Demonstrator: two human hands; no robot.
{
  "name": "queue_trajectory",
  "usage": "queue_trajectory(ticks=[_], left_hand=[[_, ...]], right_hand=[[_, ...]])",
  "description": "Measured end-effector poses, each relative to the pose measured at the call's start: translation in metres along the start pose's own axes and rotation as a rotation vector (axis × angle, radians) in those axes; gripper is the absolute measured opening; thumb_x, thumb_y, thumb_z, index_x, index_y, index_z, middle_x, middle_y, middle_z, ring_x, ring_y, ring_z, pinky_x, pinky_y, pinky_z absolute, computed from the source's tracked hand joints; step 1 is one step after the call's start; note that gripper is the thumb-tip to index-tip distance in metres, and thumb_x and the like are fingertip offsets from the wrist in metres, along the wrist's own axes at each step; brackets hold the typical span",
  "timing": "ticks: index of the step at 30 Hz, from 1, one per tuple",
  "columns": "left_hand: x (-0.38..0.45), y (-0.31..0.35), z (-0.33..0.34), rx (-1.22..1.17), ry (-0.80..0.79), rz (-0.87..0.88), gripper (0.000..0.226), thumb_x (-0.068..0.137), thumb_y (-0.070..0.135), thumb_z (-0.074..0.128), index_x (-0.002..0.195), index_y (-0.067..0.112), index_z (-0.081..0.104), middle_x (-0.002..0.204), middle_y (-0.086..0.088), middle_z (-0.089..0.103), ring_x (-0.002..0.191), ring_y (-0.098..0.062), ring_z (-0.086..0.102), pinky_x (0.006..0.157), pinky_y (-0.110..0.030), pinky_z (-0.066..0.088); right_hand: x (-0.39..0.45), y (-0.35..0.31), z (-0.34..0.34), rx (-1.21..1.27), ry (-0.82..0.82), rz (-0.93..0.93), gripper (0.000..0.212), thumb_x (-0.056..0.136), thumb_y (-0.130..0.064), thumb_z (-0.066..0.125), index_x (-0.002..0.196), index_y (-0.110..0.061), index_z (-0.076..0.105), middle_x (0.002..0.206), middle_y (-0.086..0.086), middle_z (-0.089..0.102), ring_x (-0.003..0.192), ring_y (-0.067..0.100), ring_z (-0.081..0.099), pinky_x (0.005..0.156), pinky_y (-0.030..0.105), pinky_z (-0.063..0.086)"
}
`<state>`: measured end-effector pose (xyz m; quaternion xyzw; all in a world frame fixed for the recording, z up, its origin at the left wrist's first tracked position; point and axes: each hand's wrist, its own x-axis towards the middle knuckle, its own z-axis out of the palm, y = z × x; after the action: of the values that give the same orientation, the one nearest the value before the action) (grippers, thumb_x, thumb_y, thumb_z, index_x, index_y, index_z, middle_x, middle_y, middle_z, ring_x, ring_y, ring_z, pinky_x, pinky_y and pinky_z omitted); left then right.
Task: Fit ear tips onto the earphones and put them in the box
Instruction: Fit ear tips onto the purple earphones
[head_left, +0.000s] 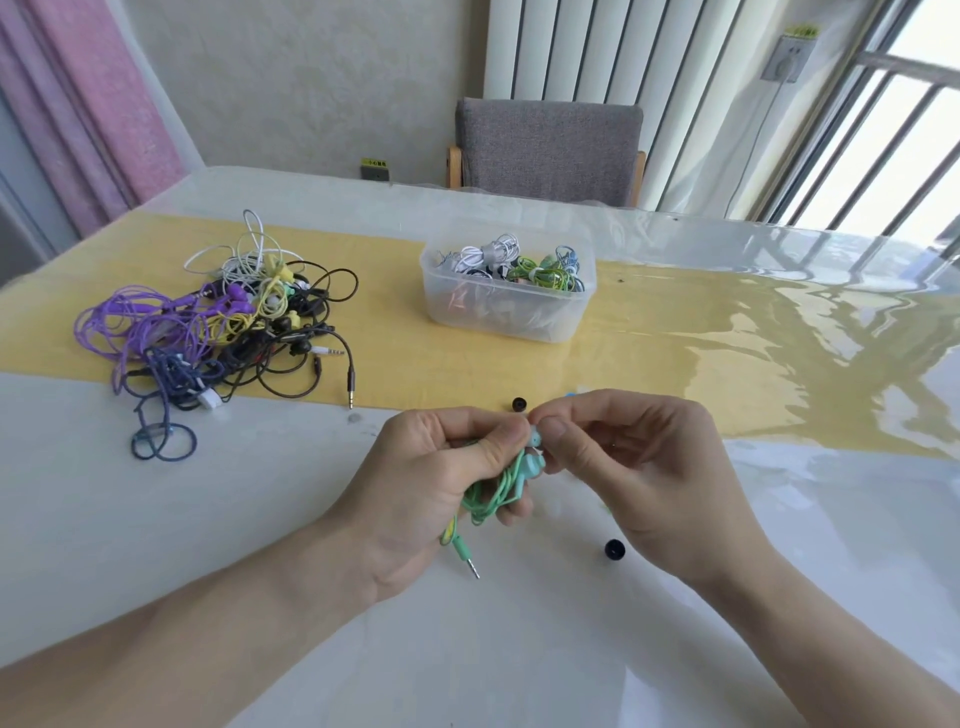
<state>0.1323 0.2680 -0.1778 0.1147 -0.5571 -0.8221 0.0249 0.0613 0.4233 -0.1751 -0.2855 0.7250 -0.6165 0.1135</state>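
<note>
Near the box (506, 306), the left hand (431, 488) grips the light, floppy earphones (498, 493); the right hand (623, 467) pinches the small bud (535, 435), best held there.

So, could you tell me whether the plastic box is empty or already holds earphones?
Partly filled: the lidless plastic box holds coiled white and green earphones.

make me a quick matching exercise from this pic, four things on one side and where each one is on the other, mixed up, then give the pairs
Things:
1. green earphones
2. clear plastic box
3. tangled pile of earphones
4. black ear tip

Places:
A. on the yellow runner, far left
B. on the white table under the right hand
C. bunched in the left hand
D. on the yellow runner, centre, behind both hands

Pairs: 1-C, 2-D, 3-A, 4-B
</note>
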Motion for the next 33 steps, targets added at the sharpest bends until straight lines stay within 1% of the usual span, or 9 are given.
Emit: queue_trajectory(ticks=[3,7,11,12,15,17,22,25,33], left_hand=[[0.0002,0.0003,0.0010,-0.045,0.021,-0.033,0.019,0.075,0.019,0.065,0.076,0.001,0.070,0.063,-0.012,0.060,0.046,-0.017,0.053,0.046,-0.022,0.045],[-0.0002,0.0011,0.0030,-0.126,0.032,-0.086,0.016,0.075,0.017,0.065,0.067,0.005,0.072,0.066,-0.011,0.061,0.046,-0.015,0.053,0.046,-0.020,0.046],[0.0000,0.0022,0.0042,-0.153,0.023,-0.103,0.017,0.074,0.018,0.065,0.065,0.005,0.071,0.066,-0.010,0.062,0.046,-0.015,0.053,0.046,-0.019,0.046],[0.0001,0.0023,0.0042,-0.158,0.021,-0.106,0.017,0.074,0.018,0.065,0.065,0.005,0.071,0.066,-0.010,0.062,0.046,-0.015,0.053,0.046,-0.019,0.046],[0.0003,0.0024,0.0037,-0.159,0.020,-0.107,0.017,0.074,0.018,0.065,0.065,0.006,0.071,0.065,-0.009,0.062,0.046,-0.015,0.053,0.046,-0.019,0.046],[0.0004,0.0018,0.0034,-0.123,0.023,-0.083,0.018,0.075,0.020,0.065,0.065,0.006,0.073,0.064,-0.010,0.062,0.046,-0.016,0.052,0.046,-0.021,0.046],[-0.0001,-0.0025,0.0004,0.041,0.056,0.055,0.028,0.078,0.027,0.064,0.083,0.000,0.073,0.063,-0.013,0.062,0.047,-0.020,0.055,0.048,-0.023,0.047],[-0.0013,-0.0049,0.0001,0.146,0.049,0.108,0.030,0.081,0.031,0.061,0.085,0.005,0.075,0.059,-0.015,0.063,0.049,-0.021,0.058,0.051,-0.024,0.048],[-0.0011,-0.0064,-0.0017,0.227,0.039,0.142,0.031,0.081,0.031,0.060,0.088,0.005,0.075,0.058,-0.016,0.064,0.049,-0.022,0.060,0.051,-0.025,0.049]], right_hand=[[-0.0010,0.0012,0.0017,-0.060,0.010,-0.042,0.008,0.091,-0.012,0.069,0.089,-0.012,0.076,0.085,0.002,0.077,0.079,0.018,0.073,0.081,0.037,0.060],[-0.0015,0.0038,0.0020,-0.104,0.023,-0.077,0.008,0.091,-0.011,0.071,0.091,-0.015,0.077,0.088,-0.003,0.078,0.084,0.019,0.075,0.083,0.042,0.060],[-0.0006,0.0054,-0.0004,-0.069,0.014,-0.074,0.008,0.090,-0.011,0.071,0.093,-0.013,0.079,0.085,0.000,0.078,0.080,0.018,0.074,0.074,0.025,0.055],[-0.0003,0.0054,-0.0007,-0.047,0.009,-0.067,0.009,0.089,-0.012,0.071,0.094,-0.011,0.079,0.085,0.001,0.078,0.080,0.019,0.074,0.074,0.024,0.055],[-0.0006,0.0062,-0.0001,0.027,0.003,-0.041,0.015,0.085,-0.017,0.073,0.096,-0.008,0.078,0.088,0.006,0.078,0.085,0.027,0.075,0.084,0.042,0.060],[-0.0008,0.0056,0.0007,0.057,0.014,-0.012,0.016,0.084,-0.016,0.074,0.096,-0.007,0.079,0.088,0.007,0.078,0.086,0.029,0.075,0.086,0.047,0.060],[-0.0007,0.0049,0.0013,0.071,0.020,0.052,0.011,0.086,-0.010,0.074,0.095,-0.009,0.080,0.084,0.007,0.078,0.082,0.029,0.074,0.084,0.040,0.061],[-0.0006,0.0065,0.0024,0.077,0.025,0.058,0.011,0.087,-0.006,0.073,0.095,-0.008,0.080,0.084,0.008,0.078,0.080,0.028,0.075,0.081,0.038,0.061],[0.0005,0.0074,0.0028,0.154,-0.001,0.125,0.014,0.088,-0.001,0.071,0.090,-0.009,0.082,0.085,0.016,0.077,0.077,0.031,0.071,0.082,0.046,0.059]])
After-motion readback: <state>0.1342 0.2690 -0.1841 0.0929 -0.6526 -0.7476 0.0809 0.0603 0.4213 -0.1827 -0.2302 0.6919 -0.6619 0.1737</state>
